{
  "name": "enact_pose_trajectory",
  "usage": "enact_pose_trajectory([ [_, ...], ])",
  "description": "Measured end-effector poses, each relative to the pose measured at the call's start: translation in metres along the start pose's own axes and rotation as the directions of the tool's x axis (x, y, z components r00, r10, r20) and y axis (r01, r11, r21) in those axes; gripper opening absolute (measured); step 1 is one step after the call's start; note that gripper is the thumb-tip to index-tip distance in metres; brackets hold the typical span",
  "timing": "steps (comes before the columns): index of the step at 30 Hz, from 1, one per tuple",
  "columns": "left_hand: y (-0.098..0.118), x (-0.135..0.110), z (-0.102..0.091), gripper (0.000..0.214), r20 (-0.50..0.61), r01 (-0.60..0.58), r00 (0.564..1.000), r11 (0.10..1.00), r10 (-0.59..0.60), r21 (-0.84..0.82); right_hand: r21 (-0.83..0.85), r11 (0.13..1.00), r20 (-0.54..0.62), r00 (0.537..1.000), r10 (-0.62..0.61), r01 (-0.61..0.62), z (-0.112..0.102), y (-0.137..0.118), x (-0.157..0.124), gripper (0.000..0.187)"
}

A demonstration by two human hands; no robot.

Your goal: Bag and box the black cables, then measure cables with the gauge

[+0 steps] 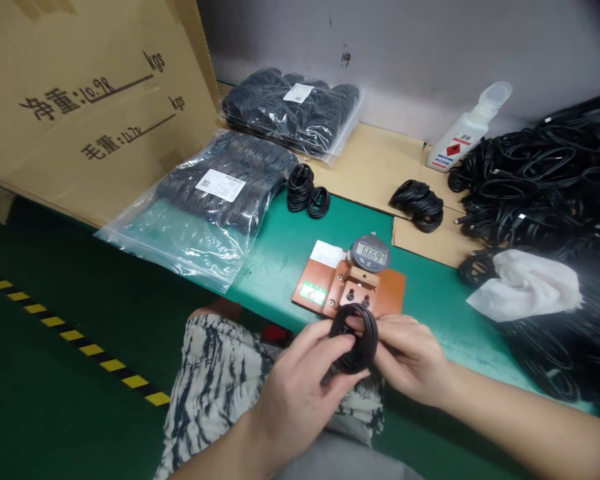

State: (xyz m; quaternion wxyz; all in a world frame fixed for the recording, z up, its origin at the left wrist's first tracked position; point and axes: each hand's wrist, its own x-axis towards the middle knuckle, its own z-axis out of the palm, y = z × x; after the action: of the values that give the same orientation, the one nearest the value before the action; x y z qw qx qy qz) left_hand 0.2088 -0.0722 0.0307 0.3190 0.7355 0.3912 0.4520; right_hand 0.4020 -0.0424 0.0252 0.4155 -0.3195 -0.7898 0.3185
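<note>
Between my two hands is a coiled black cable, held just in front of the measuring fixture. My left hand grips the coil from the left, thumb below and fingers at its rim and inside. From the right, my right hand closes on the same coil with thumb and fingers; part of its fingertips is hidden behind the loops. Just beyond stands a copper-coloured fixture carrying a round digital gauge, whose display seems to read 66.69.
Small black cable coils lie behind the fixture, another bunch on cardboard. Bagged cables and a second bag sit back left beside a large carton. Rightward are a cable heap, white cloth and bottle.
</note>
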Motion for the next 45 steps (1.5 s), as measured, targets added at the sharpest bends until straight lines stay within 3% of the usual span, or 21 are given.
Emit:
enact_pose_trajectory([
  [11, 0.001, 0.002, 0.0, 0.03, -0.005, -0.004, 1.0, 1.0, 0.004, 0.008, -0.105, 0.994, -0.026, 1.0, -0.012, 0.009, 0.001, 0.003, -0.002, 0.021],
  [26, 0.0, -0.002, -0.002, 0.037, 0.018, 0.012, 1.0, 1.0, -0.012, -0.016, -0.039, 0.998, -0.012, 0.999, -0.049, 0.049, -0.001, 0.0, 0.001, 0.028],
  [29, 0.002, -0.008, -0.007, 0.045, 0.085, 0.091, 0.993, 0.99, -0.083, -0.106, -0.011, 0.997, -0.054, 0.995, -0.082, 0.082, -0.002, -0.004, 0.0, 0.024],
  [31, 0.004, -0.013, -0.01, 0.046, 0.146, 0.186, 0.977, 0.954, -0.154, -0.236, 0.033, 0.999, -0.092, 0.995, -0.029, 0.032, -0.002, -0.006, -0.003, 0.02],
  [35, 0.011, -0.021, -0.008, 0.034, 0.199, 0.395, 0.919, 0.762, -0.342, -0.514, 0.238, 0.959, -0.009, 0.987, 0.16, -0.153, 0.0, -0.007, -0.008, 0.022],
  [39, 0.018, -0.024, 0.001, 0.034, 0.236, 0.449, 0.885, 0.599, -0.402, -0.664, 0.291, 0.948, 0.097, 0.99, 0.101, -0.125, -0.002, -0.003, -0.005, 0.024],
  [42, 0.021, -0.024, 0.004, 0.031, 0.253, 0.489, 0.863, 0.595, -0.438, -0.638, 0.293, 0.953, 0.132, 0.991, 0.034, -0.072, -0.005, -0.002, -0.001, 0.021],
  [45, 0.021, -0.02, 0.002, 0.029, 0.285, 0.515, 0.856, 0.666, -0.431, -0.54, 0.309, 0.945, 0.143, 0.987, 0.067, -0.109, -0.007, -0.003, 0.001, 0.025],
])
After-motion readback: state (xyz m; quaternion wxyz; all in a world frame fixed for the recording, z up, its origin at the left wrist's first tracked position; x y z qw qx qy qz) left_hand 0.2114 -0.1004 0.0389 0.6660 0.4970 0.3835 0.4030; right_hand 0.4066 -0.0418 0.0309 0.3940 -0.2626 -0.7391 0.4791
